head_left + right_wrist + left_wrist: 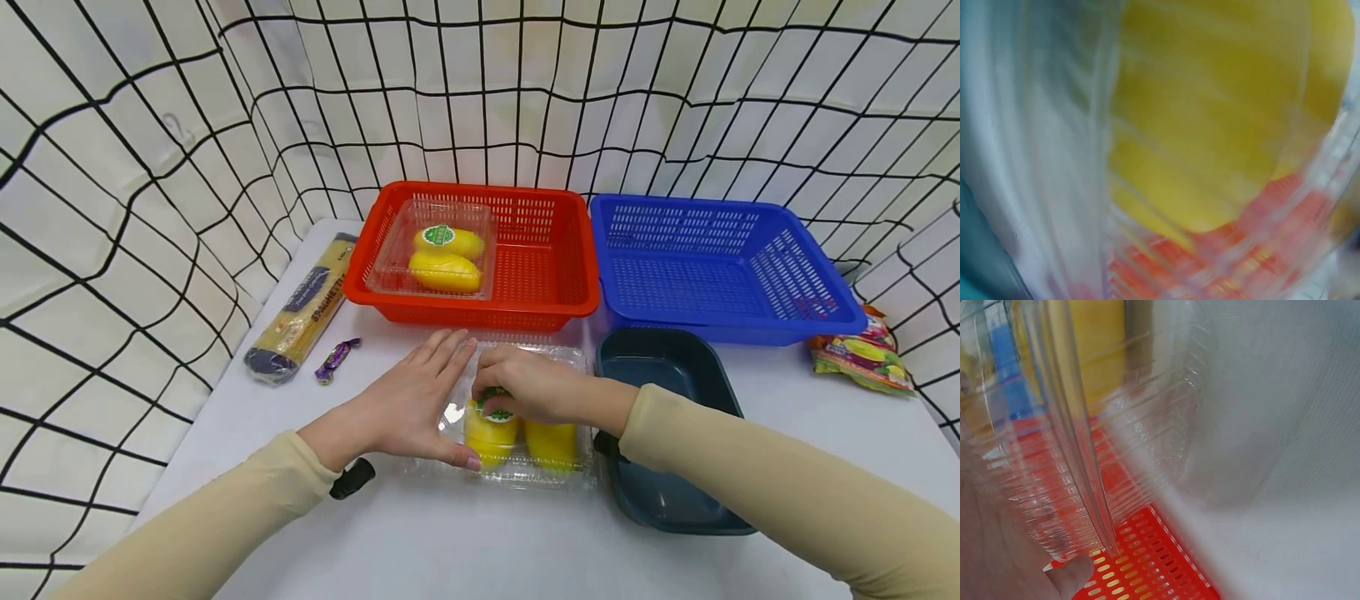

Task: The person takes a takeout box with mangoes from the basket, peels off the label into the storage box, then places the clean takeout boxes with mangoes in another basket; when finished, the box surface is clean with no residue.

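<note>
Beige sleeves (750,467) lead to left fingers (458,361) straight against a clear box (521,475), right fingers (488,375) curled, grip unclear.

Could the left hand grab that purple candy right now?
Probably yes: the purple candy lies uncovered on the table near the left hand, with nothing standing between them, though that hand would have to leave the clear box.
</note>
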Tool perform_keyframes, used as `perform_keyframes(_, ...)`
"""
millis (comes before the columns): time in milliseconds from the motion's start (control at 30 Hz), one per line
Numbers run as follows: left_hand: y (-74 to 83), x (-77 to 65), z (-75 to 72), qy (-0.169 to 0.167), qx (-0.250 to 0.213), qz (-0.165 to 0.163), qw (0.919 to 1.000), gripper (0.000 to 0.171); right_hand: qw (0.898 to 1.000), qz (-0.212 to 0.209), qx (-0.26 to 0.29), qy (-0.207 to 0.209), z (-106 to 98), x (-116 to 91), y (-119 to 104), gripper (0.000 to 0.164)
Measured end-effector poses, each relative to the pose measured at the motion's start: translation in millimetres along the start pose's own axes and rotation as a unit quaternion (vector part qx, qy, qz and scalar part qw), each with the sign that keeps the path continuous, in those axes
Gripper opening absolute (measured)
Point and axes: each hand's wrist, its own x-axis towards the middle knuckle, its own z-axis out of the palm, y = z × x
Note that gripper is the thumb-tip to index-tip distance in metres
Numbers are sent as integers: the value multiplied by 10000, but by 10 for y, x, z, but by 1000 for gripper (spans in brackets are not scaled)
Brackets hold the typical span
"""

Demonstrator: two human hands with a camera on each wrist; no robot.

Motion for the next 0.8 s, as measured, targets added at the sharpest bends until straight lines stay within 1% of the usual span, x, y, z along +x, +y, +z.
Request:
perform_keyframes(167,-7,3,4,-3,2,11,10000,136,9999,-108,20,24,7,6,17,19)
perform_keyframes(367,-16,2,10,-15,-3,7,10000,137,9996,-128,243,67,4,6,36,19)
perform_keyframes(467,-17,2,13,-3,12,11,10000,137,9993,-126,320,136,-3,-1,43,17)
perform_keyframes(633,-15,2,12,3,14,4,10000,137,9983,-310,379,326,5,-4,80,11)
perform_keyframes(700,-15,2,12,0,-10,-6,10000,137,9980,-331,418,342,11,-1,84,13)
perform_keyframes(800,-18,1,13,5,-33,-8,10000,137,9986,-239,376,271,14,7,67,20)
